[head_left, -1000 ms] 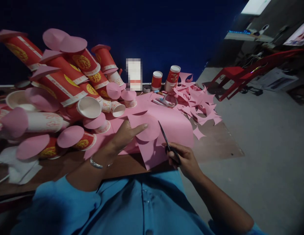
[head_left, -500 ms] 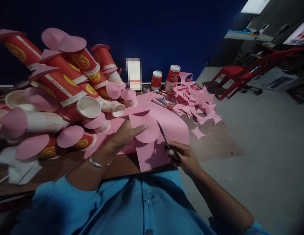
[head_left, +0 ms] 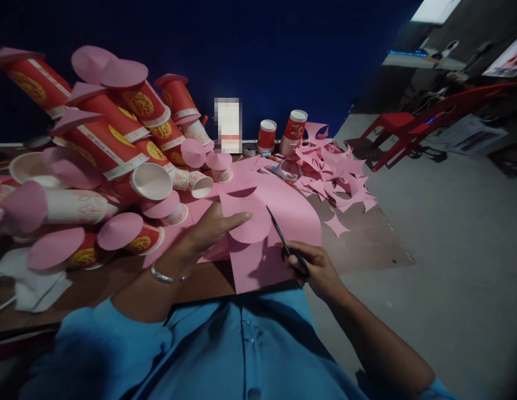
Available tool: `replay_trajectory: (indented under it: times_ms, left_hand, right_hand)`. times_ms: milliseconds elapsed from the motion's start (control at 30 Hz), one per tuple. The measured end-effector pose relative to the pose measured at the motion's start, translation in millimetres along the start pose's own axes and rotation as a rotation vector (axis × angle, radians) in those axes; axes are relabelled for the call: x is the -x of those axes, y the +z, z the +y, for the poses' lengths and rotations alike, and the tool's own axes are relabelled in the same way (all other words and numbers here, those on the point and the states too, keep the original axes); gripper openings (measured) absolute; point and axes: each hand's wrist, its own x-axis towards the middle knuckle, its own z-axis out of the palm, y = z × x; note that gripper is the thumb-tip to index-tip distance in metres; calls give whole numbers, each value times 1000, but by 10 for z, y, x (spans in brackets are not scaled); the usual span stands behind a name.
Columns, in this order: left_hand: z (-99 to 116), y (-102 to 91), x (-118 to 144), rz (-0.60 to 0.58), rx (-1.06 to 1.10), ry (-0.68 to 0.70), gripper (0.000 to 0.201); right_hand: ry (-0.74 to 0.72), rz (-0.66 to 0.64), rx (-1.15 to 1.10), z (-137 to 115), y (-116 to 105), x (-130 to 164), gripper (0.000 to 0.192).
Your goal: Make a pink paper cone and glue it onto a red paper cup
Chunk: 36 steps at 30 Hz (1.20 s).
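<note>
My left hand (head_left: 220, 225) pinches a piece of pink paper (head_left: 254, 222) with a rounded, partly cut edge, its thumb lying on top and the other fingers hidden beneath. In my right hand (head_left: 314, 266) is a pair of scissors (head_left: 287, 244) with black handles. Their blades point up and left, the tips close beside the rounded edge and looking nearly closed. Under both hands, larger pink sheets (head_left: 296, 208) lie on the brown table, one corner hanging toward my blue shirt.
At the left, red and white paper cups (head_left: 104, 144) with pink cone tops are heaped. Pink offcuts (head_left: 333, 172) pile up at the back right. Two upright cup stacks (head_left: 267, 136) stand by the dark blue wall. Beyond the table's right edge is a red chair (head_left: 392, 130).
Almost nothing differs. The view has shifted very slightly; my left hand still grips the paper and my right hand the scissors, in nearly the same places.
</note>
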Motion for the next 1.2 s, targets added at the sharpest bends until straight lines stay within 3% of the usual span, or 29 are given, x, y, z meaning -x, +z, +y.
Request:
replay_trajectory:
  times_ms: [733,1200]
  left_hand:
    - [95,-54,12,-44,-71,-47,64]
    - [93,-107,20,-16,-106,-48,65]
  right_hand:
    - [1,-53,75,-117,-80,-50,44]
    - [-74,-121,182,-168,-146,-129,40]
